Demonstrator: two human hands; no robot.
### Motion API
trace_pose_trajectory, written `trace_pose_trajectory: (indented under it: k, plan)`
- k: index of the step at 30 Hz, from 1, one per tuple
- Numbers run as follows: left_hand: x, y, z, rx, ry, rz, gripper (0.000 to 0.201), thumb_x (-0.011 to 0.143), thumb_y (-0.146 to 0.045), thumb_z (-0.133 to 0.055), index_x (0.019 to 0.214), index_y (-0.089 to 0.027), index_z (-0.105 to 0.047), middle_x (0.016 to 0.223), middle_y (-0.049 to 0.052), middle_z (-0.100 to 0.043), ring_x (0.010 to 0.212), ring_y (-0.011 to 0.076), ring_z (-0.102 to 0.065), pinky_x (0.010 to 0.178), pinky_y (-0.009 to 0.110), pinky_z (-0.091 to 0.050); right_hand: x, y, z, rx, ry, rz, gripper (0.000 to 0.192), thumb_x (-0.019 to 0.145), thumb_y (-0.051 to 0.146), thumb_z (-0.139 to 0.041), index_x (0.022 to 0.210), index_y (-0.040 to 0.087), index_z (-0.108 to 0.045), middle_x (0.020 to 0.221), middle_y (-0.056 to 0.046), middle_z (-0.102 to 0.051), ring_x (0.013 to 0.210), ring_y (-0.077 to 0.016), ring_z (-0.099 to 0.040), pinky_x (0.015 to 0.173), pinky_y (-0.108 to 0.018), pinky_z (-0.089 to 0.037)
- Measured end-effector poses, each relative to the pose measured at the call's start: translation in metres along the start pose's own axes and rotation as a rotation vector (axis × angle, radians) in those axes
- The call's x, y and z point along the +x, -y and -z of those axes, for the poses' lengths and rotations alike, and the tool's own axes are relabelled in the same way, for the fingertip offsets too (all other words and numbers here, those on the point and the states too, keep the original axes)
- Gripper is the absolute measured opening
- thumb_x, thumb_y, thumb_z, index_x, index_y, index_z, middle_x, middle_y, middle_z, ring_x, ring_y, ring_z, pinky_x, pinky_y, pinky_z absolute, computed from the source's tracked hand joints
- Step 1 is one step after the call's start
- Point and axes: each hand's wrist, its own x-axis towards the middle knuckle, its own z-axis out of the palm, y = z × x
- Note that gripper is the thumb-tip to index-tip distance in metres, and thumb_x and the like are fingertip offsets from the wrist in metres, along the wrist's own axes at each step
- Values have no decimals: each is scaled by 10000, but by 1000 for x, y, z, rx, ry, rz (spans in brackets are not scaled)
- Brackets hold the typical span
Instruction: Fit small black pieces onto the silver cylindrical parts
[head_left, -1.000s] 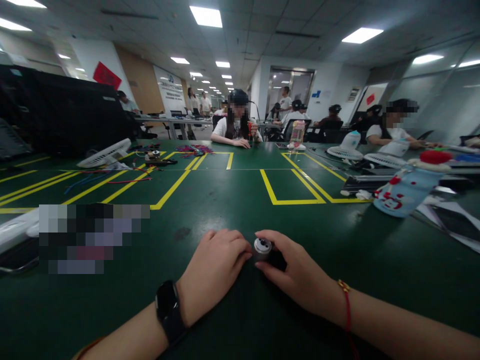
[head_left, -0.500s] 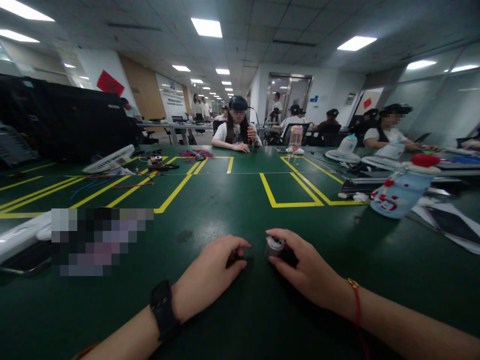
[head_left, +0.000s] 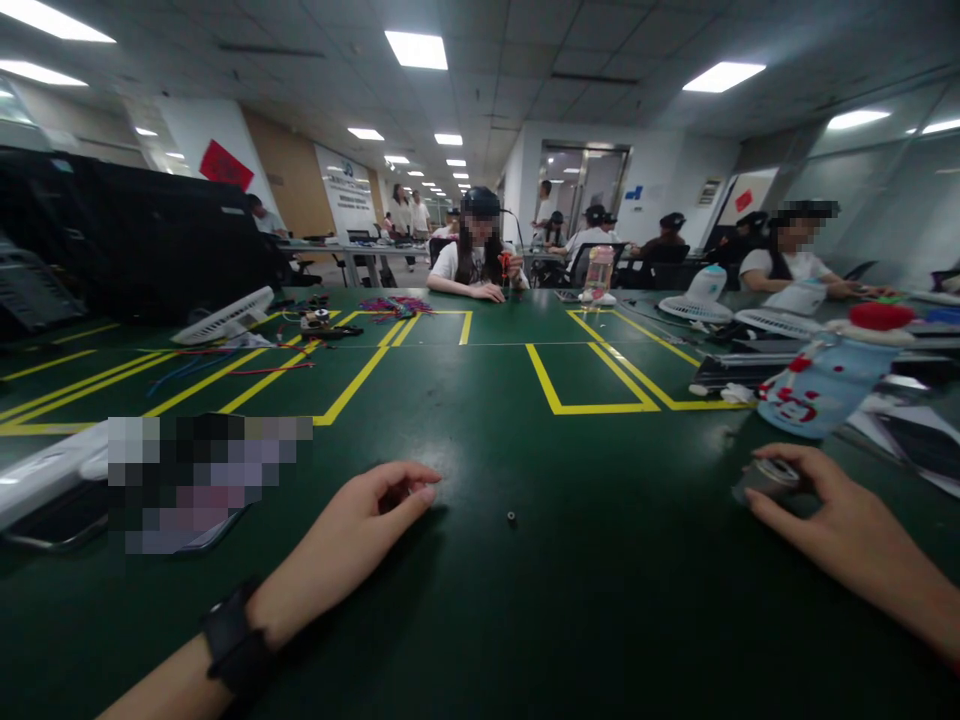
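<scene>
My right hand is out to the right, thumb and fingers closed round a short grey metal cylinder with a paler rim on top. The cylinder is at the table surface or just above it; I cannot tell which. On the left, my left hand has its fingers curled and its thumb close to the index fingertip. A small pale bit shows inside the curl, too little to name. Between the hands, apart from both, a tiny dark ring-like part rests on the green table.
Left of my left hand lie a white device and a blurred-out flat item. A blue cup with a red top stands beyond my right hand. Wires and a white fan lie farther off. Across the table a person sits.
My hands have moved apart: the right one carried the grey cylinder far to the right, the left one drew back leftward. The tiny part between them now shows uncovered.
</scene>
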Motion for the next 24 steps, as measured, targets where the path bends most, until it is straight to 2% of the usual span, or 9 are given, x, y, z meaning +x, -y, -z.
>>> trace_pose_trajectory:
  k: [3,5,7,9,12,15,17,19,24]
  plan:
    - [1,-5,-4,3,-22,-1,383,863,-496,-484,1088,-227,-640,913,29,-702,827,226,-644,720,320,-478,5,17,3,-94,-160,141,530,793,491,-570,1223,202,-453,1197,-170,-528,1088,-301,-530,920,-410,-420]
    - [2,-7,-7,13,-44,-1,375,869,-492,-474,1066,-228,-653,935,32,-709,851,232,-645,744,332,-477,6,44,0,-84,-234,295,575,793,491,-578,1266,198,-434,1264,-146,-487,1185,-310,-452,1019,-455,-343]
    - [3,-7,-8,27,-66,-4,367,870,-484,-472,1047,-228,-667,972,39,-714,884,241,-644,772,342,-476,2,85,-7,26,-126,439,499,844,451,-532,1282,231,-440,1280,-93,-480,1181,-249,-459,1010,-430,-372]
    - [3,-6,-10,43,-80,-12,362,863,-480,-482,1043,-232,-674,994,42,-714,898,246,-642,782,346,-478,-6,132,-19,144,84,580,409,880,368,-503,1275,266,-472,1265,-56,-494,1141,-192,-483,965,-381,-419]
    - [2,-2,-10,63,-92,-32,365,853,-484,-494,1062,-242,-671,981,42,-710,880,244,-640,768,347,-486,-17,196,-42,238,267,729,345,867,275,-533,1211,258,-554,1176,-51,-548,1054,-179,-503,899,-360,-441]
    - [0,0,-9,81,-103,-37,373,856,-491,-487,1062,-238,-668,959,44,-701,861,241,-638,755,350,-487,-17,223,-57,311,351,774,205,895,201,-469,992,196,-649,982,-50,-596,918,-151,-520,809,-315,-454]
    - [0,0,-8,87,-90,-33,370,861,-491,-483,1062,-239,-664,950,40,-695,851,235,-635,749,346,-485,-9,218,-52,335,353,738,232,910,175,-416,914,180,-648,930,-46,-595,882,-137,-524,788,-297,-456]
    - [-1,-2,-8,88,-68,-32,363,867,-492,-482,1069,-245,-656,927,32,-689,835,228,-631,735,337,-481,2,197,-35,319,296,659,222,912,201,-414,941,187,-634,955,-46,-596,883,-138,-534,782,-296,-461]
    - [0,-6,-9,112,-41,-55,348,878,-487,-479,1065,-245,-645,899,26,-664,806,217,-618,710,322,-472,25,101,31,51,43,393,245,895,378,-459,984,217,-621,983,-56,-610,863,-157,-569,757,-322,-451]
